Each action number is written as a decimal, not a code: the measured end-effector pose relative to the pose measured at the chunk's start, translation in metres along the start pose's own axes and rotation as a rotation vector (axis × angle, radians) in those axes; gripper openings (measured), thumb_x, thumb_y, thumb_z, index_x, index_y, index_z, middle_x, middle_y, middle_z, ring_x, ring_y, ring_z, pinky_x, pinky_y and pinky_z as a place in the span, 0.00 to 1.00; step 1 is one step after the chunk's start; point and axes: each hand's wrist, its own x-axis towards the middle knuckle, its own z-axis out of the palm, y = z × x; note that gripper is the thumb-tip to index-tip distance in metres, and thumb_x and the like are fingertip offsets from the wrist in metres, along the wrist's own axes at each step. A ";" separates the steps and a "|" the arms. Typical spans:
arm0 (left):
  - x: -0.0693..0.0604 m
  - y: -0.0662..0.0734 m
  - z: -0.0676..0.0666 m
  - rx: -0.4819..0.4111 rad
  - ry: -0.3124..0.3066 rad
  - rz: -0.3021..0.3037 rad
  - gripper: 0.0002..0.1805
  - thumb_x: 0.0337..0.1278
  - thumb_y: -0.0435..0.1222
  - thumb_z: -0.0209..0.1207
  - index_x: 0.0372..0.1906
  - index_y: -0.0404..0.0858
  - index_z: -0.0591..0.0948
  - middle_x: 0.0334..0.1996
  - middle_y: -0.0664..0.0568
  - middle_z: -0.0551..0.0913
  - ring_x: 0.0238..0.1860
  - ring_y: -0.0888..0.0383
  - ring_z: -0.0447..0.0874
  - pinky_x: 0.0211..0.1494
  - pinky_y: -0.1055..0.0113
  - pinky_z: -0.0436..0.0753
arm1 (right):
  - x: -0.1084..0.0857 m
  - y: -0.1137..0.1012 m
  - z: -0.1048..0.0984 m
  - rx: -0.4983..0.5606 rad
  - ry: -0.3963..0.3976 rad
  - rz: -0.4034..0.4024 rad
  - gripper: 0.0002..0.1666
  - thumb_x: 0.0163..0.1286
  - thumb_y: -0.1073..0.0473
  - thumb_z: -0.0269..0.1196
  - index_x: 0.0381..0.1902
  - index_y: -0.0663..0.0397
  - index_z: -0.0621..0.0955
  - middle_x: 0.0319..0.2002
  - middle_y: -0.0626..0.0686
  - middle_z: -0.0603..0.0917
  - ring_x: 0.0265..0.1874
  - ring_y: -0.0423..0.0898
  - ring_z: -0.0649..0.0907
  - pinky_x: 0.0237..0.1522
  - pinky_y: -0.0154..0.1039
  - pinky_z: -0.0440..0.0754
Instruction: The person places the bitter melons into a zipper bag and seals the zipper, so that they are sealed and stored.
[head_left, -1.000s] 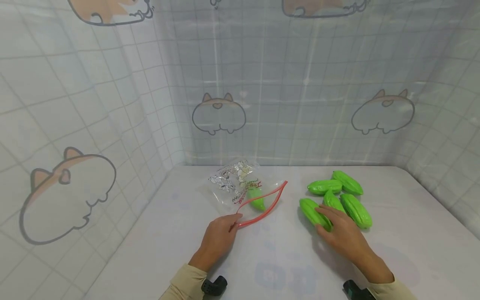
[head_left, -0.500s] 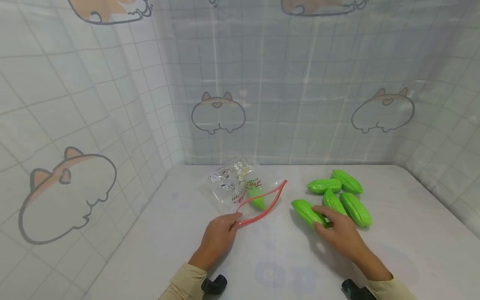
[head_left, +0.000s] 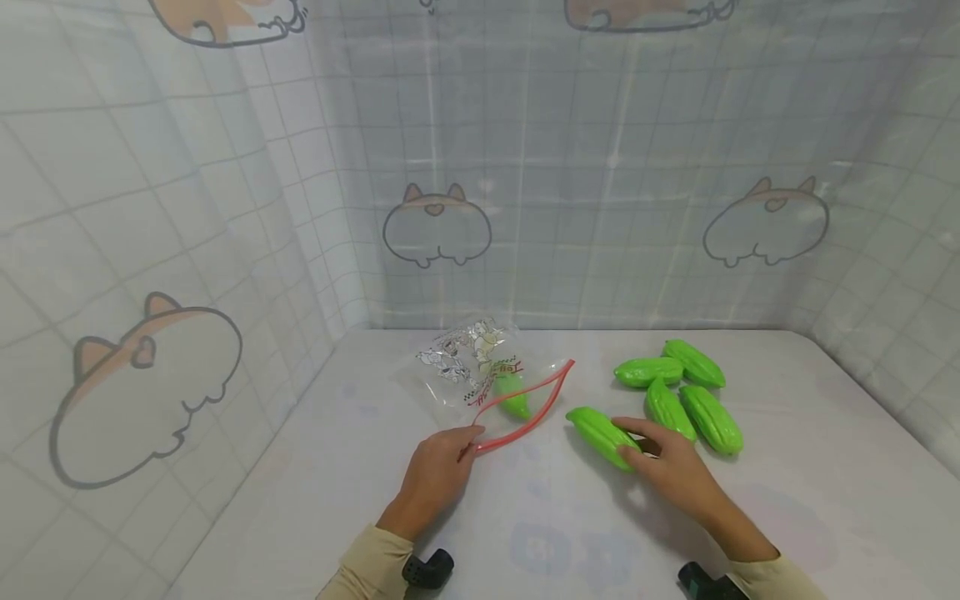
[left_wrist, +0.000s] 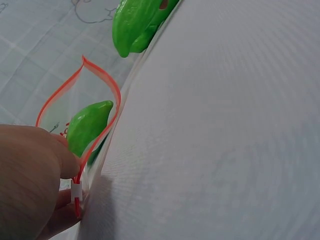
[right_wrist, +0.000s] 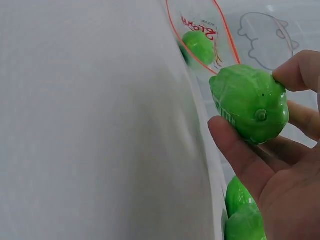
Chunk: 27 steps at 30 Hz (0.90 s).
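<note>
My left hand (head_left: 438, 471) pinches the near corner of a clear zip bag (head_left: 450, 392) by its red zip edge; a white slider (left_wrist: 76, 191) shows at the fingers. The red-edged mouth gapes toward the right. Inside the bag lies one green toy gourd (left_wrist: 90, 127), partly behind the printed plastic. My right hand (head_left: 675, 471) grips another ridged green gourd (head_left: 602, 437) between thumb and fingers, its pointed end toward the bag. In the right wrist view this gourd (right_wrist: 250, 105) shows its blunt stem end, and the bag mouth stands beyond it.
Several more green gourds (head_left: 712, 419) lie in a group on the white table (head_left: 360, 500), right of the bag and behind my right hand. Behind and to the sides hang grid-patterned curtains (head_left: 570, 183) with corgi drawings.
My right hand has carried its gourd leftward, away from the other gourds and closer to the bag mouth. The left hand and the bag have stayed in place.
</note>
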 end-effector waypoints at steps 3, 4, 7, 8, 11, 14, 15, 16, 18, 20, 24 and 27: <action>0.000 -0.001 0.000 0.000 -0.005 -0.007 0.16 0.56 0.32 0.70 0.51 0.42 0.88 0.45 0.54 0.89 0.47 0.57 0.87 0.49 0.58 0.85 | 0.001 0.001 0.002 0.038 -0.021 -0.034 0.26 0.70 0.55 0.66 0.65 0.52 0.79 0.63 0.54 0.79 0.61 0.56 0.78 0.56 0.37 0.79; 0.000 -0.001 0.000 0.002 -0.008 -0.009 0.16 0.57 0.32 0.70 0.51 0.42 0.88 0.45 0.54 0.89 0.47 0.57 0.87 0.49 0.58 0.85 | 0.002 0.002 0.003 0.048 -0.030 -0.041 0.26 0.71 0.55 0.66 0.65 0.52 0.79 0.63 0.53 0.79 0.62 0.55 0.77 0.56 0.36 0.78; 0.000 -0.001 0.000 0.005 -0.013 -0.015 0.16 0.57 0.33 0.70 0.52 0.42 0.88 0.45 0.54 0.89 0.47 0.57 0.87 0.49 0.57 0.85 | 0.003 0.004 0.005 0.065 -0.043 -0.047 0.24 0.71 0.55 0.65 0.64 0.51 0.80 0.63 0.53 0.79 0.63 0.55 0.76 0.56 0.34 0.77; 0.000 -0.001 0.000 0.008 -0.012 -0.015 0.16 0.57 0.33 0.70 0.52 0.42 0.88 0.45 0.53 0.89 0.47 0.57 0.87 0.49 0.57 0.85 | 0.003 0.005 0.006 0.072 -0.047 -0.041 0.24 0.71 0.55 0.65 0.63 0.50 0.80 0.63 0.53 0.79 0.62 0.54 0.76 0.55 0.34 0.78; 0.000 -0.001 0.000 0.009 -0.005 -0.017 0.16 0.57 0.33 0.70 0.51 0.42 0.88 0.45 0.53 0.89 0.47 0.57 0.87 0.49 0.57 0.85 | 0.004 0.005 0.007 0.088 -0.061 -0.007 0.24 0.70 0.53 0.66 0.63 0.49 0.80 0.64 0.55 0.78 0.59 0.54 0.79 0.53 0.35 0.79; 0.000 0.000 0.001 0.011 -0.002 -0.018 0.16 0.56 0.32 0.70 0.51 0.42 0.88 0.45 0.53 0.89 0.47 0.57 0.87 0.49 0.58 0.85 | 0.005 0.003 0.008 0.097 -0.069 0.027 0.26 0.68 0.50 0.68 0.63 0.48 0.80 0.64 0.56 0.77 0.57 0.53 0.81 0.51 0.36 0.80; 0.000 0.000 0.001 0.010 -0.001 -0.019 0.16 0.56 0.32 0.70 0.51 0.42 0.88 0.45 0.53 0.89 0.47 0.57 0.87 0.49 0.58 0.85 | 0.005 0.002 0.008 0.100 -0.074 0.030 0.27 0.68 0.50 0.69 0.63 0.48 0.80 0.64 0.56 0.77 0.57 0.53 0.80 0.51 0.36 0.80; 0.000 0.000 0.001 0.009 -0.003 -0.022 0.16 0.56 0.32 0.70 0.51 0.42 0.88 0.45 0.54 0.89 0.47 0.57 0.87 0.49 0.58 0.85 | 0.005 0.001 0.009 0.109 -0.078 0.031 0.28 0.67 0.50 0.69 0.63 0.49 0.80 0.64 0.57 0.77 0.57 0.54 0.80 0.51 0.36 0.80; 0.000 0.001 0.001 0.010 -0.009 -0.022 0.16 0.56 0.33 0.70 0.52 0.41 0.88 0.45 0.53 0.89 0.47 0.57 0.87 0.49 0.58 0.85 | 0.006 0.000 0.010 0.130 -0.087 0.024 0.29 0.66 0.51 0.70 0.63 0.51 0.80 0.64 0.58 0.77 0.58 0.55 0.80 0.51 0.36 0.80; 0.000 0.001 0.000 0.010 -0.015 -0.024 0.16 0.57 0.33 0.70 0.52 0.41 0.88 0.45 0.53 0.89 0.47 0.56 0.87 0.49 0.57 0.85 | 0.007 -0.001 0.012 0.151 -0.097 0.008 0.29 0.66 0.53 0.70 0.63 0.53 0.80 0.63 0.58 0.78 0.59 0.56 0.79 0.53 0.39 0.80; -0.001 0.001 -0.001 0.013 -0.022 -0.026 0.16 0.57 0.33 0.70 0.52 0.41 0.88 0.45 0.53 0.89 0.47 0.56 0.87 0.49 0.57 0.85 | 0.009 -0.003 0.017 0.154 -0.102 -0.023 0.28 0.65 0.54 0.71 0.62 0.54 0.80 0.62 0.56 0.79 0.62 0.55 0.77 0.62 0.50 0.75; 0.000 0.000 0.000 0.005 -0.020 -0.017 0.16 0.57 0.33 0.70 0.52 0.41 0.88 0.45 0.53 0.89 0.47 0.57 0.87 0.49 0.57 0.85 | 0.010 -0.004 0.019 0.153 -0.109 -0.032 0.27 0.66 0.54 0.70 0.62 0.54 0.80 0.61 0.55 0.79 0.63 0.54 0.76 0.65 0.55 0.71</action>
